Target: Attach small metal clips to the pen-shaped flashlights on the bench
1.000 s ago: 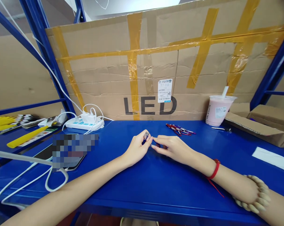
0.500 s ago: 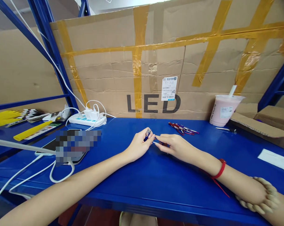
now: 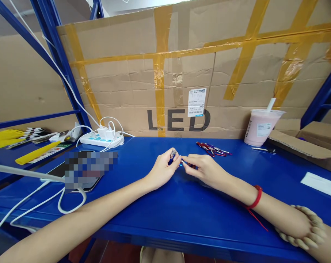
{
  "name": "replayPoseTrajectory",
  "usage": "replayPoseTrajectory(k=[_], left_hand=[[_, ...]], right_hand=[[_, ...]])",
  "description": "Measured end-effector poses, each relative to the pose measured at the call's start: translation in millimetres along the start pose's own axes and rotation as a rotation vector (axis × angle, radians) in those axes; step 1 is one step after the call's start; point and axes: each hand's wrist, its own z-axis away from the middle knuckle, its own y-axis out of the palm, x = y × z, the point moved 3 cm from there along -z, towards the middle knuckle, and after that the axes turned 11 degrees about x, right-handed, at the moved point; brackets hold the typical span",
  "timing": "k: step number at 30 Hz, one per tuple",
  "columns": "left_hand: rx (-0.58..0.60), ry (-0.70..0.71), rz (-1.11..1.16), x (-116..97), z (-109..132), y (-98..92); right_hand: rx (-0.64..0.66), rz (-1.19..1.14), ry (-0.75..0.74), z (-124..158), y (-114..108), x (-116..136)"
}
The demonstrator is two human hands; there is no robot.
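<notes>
My left hand (image 3: 165,168) is closed round a blue pen (image 3: 172,155) with a pale printed label, and its lower part is hidden by the fingers. My right hand (image 3: 209,170) meets it fingertip to fingertip, pinching a small pen part (image 3: 181,164) with a bright blue glint. Something dark reddish shows beneath the right fingers, too covered to make out. Behind the right hand, several red and purple pens (image 3: 213,149) lie together on the blue table (image 3: 165,215).
A pink drink cup (image 3: 260,128) with a straw stands at the back right, beside an open cardboard box (image 3: 305,149). Left are a power strip (image 3: 102,138), white cables, and a phone (image 3: 92,186). A large cardboard sheet (image 3: 121,87) walls off the back.
The right fingertips have moved slightly up and closer together. The pale tip seen between the hands no longer shows, and a bright blue glint appears there.
</notes>
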Motion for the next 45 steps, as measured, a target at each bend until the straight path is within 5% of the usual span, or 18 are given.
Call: replayPoseTrajectory(k=[11, 20, 36, 45], left_hand=[[0.000, -0.035, -0.026, -8.0, 2.5, -2.1], [0.228, -0.021, -0.147, 4.2, 3.0, 6.4], [0.072, -0.069, -0.205, 4.0, 1.7, 3.7], [0.063, 0.004, -0.365, 5.7, -2.7, -5.2]], right_hand=[[-0.123, 0.039, 0.044, -0.7, -7.8, -5.2], [-0.299, 0.085, 0.086, 1.5, -13.3, -4.7], [-0.190, 0.171, 0.087, 1.4, -8.6, -4.8], [-0.117, -0.297, 0.257, 1.3, -3.8, -5.4]])
